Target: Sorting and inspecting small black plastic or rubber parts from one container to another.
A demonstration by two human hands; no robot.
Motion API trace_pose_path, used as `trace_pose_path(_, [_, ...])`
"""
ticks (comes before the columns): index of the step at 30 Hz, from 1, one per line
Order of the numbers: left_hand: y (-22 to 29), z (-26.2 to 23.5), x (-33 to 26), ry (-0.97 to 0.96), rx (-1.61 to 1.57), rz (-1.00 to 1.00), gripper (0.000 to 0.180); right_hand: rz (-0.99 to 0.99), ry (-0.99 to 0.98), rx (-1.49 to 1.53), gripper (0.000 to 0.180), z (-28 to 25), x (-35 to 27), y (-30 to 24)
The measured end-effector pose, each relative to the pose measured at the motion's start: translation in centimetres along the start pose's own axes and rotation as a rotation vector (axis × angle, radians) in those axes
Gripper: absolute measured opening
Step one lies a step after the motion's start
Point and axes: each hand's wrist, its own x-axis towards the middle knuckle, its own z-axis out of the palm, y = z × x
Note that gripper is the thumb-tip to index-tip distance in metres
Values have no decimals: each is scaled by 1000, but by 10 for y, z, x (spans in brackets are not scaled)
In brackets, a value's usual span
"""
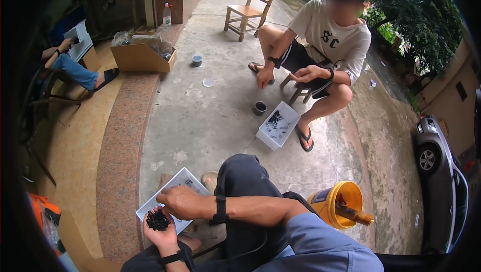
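My left hand (161, 236) is cupped palm up at the lower left, with a heap of small black loop-shaped pieces (158, 220) in its palm. Just above it, my right hand (183, 202) reaches across with curled fingers, their tips close together. Whatever may be between those tips is too small or hidden to make out. Under both hands lies a shallow white plastic basket (174, 178), partly covered by them; a few small dark pieces show inside it. Each of my wrists has a black strap.
Opposite sits a person (330, 31) on a low stool, hands above a white bin (270, 141) of black pieces and a dark cup (259, 108). A yellow bucket (323, 207) stands at my right. A wooden chair (249, 11) and cardboard box (140, 59) are farther off. Another person sits far left.
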Motion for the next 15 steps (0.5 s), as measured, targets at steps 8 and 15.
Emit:
trace_pose_path(8, [-9, 13, -8, -45, 213, -142, 35, -126, -79, 247, 38, -5, 0, -17])
trace_pose_path(15, [-10, 12, -8, -55, 211, -185, 36, -245, -84, 110, 28, 26, -2, -5])
